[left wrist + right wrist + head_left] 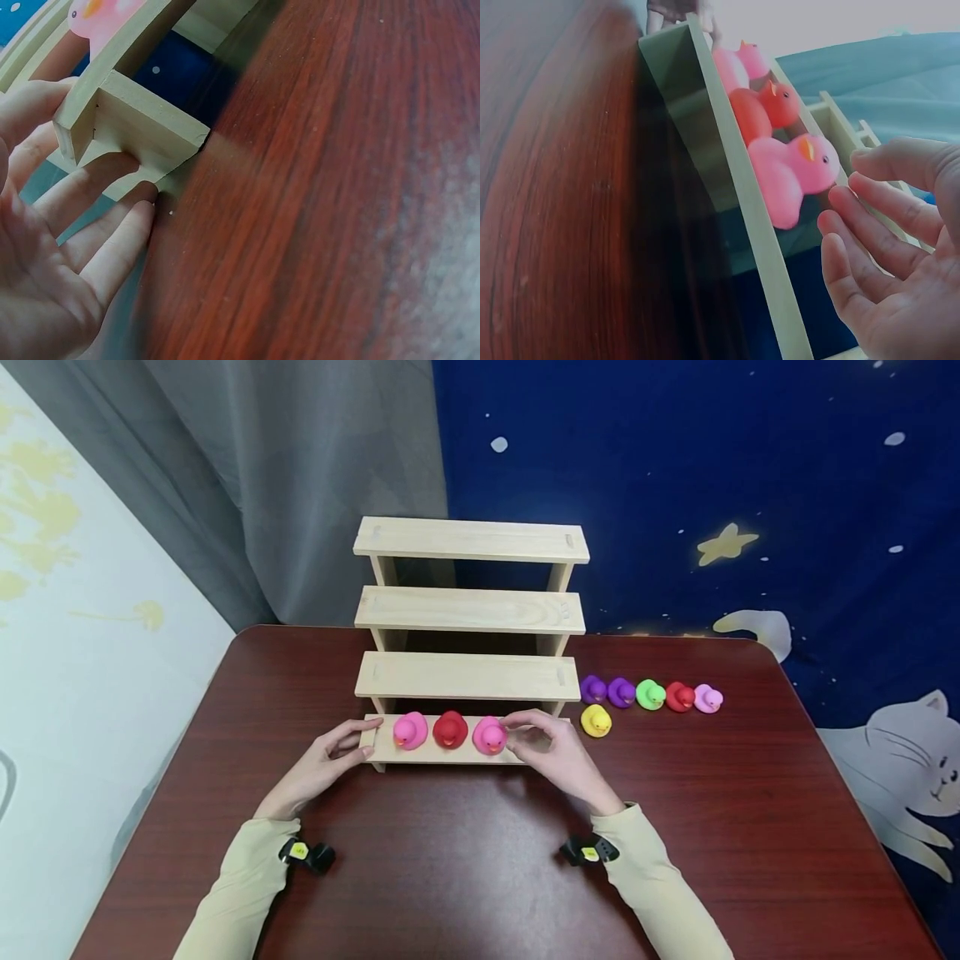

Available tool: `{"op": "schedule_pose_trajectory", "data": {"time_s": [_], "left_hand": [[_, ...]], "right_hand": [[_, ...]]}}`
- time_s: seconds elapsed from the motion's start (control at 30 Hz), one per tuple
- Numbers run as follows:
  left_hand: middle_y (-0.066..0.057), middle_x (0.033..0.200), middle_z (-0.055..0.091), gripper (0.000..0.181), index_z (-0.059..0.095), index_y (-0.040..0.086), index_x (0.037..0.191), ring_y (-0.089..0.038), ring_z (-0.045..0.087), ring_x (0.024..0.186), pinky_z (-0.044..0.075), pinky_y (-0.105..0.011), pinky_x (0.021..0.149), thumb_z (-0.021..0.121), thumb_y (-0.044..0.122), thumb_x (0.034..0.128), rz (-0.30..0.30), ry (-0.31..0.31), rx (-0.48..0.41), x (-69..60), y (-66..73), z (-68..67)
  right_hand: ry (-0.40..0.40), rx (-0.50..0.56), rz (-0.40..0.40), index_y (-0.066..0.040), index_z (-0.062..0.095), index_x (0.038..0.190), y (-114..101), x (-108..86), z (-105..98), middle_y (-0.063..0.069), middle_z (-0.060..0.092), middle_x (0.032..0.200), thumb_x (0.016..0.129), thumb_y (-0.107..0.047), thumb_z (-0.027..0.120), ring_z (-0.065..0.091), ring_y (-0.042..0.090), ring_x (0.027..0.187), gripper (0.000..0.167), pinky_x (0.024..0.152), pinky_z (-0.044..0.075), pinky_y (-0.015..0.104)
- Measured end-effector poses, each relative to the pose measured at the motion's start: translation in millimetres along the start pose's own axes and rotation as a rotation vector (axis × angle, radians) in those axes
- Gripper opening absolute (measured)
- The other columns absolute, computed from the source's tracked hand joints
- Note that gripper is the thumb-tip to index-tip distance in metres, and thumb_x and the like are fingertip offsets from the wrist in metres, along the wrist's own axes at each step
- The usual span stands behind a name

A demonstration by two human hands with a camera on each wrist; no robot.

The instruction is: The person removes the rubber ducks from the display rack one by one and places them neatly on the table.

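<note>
A stepped wooden shelf [468, 677] stands on the table. Along its lowest step sit a pink rubber duck [410, 731], a red rubber duck [450, 730] and a second pink rubber duck [491, 736]. My left hand [327, 765] holds the left end of that step; in the left wrist view, fingers [112, 240] reach below the board by its side support. Beside the right-hand pink duck is my right hand [553, 753]. The right wrist view shows its fingers [877, 240] spread and slightly bent, with a small gap to the duck and nothing held.
To the right of the shelf, a row holds two purple ducks [621, 692], a green duck [651, 694], a red duck [680, 697] and a light pink duck [708, 698]. A yellow duck [596, 721] sits in front. Curtains [337, 485] hang behind the dark table [465, 868].
</note>
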State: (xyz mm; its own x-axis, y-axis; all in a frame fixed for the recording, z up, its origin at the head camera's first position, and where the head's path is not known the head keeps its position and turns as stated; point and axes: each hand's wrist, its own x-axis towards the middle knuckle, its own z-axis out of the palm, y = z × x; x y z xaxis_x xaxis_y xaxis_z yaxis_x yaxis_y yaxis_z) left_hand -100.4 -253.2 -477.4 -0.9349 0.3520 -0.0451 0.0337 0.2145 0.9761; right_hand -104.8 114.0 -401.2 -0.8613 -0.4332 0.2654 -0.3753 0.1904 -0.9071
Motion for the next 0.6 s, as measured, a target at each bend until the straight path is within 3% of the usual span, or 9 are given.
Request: {"op": "schedule_pose_trajectory", "data": {"time_s": [0.2,0.6], "left_hand": [[-0.011,0.141,0.050,0.048,0.048,0.010,0.141,-0.014,0.057,0.114,0.045,-0.022,0.089,0.062,0.013,0.0957,0.003,-0.002,-0.008,0.3,-1.6,-0.2],[-0.010,0.143,0.048,0.046,0.049,0.009,0.140,-0.014,0.057,0.115,0.044,-0.022,0.090,0.061,0.011,0.0959,0.012,0.001,-0.017,0.2,-2.6,0.1]], "right_hand": [[-0.010,0.013,-0.029,0.012,0.063,0.109,1,5.1,10,0.026,0.063,0.108,0.082,0.013,0.067,0.062,0.041,0.093,0.027,0.083,0.046,0.057],[0.015,-0.043,0.031,0.011,0.064,0.110,0,8.1,16,0.023,0.064,0.104,0.082,0.011,0.069,0.062,0.037,0.089,0.028,0.081,0.048,0.054]]}}
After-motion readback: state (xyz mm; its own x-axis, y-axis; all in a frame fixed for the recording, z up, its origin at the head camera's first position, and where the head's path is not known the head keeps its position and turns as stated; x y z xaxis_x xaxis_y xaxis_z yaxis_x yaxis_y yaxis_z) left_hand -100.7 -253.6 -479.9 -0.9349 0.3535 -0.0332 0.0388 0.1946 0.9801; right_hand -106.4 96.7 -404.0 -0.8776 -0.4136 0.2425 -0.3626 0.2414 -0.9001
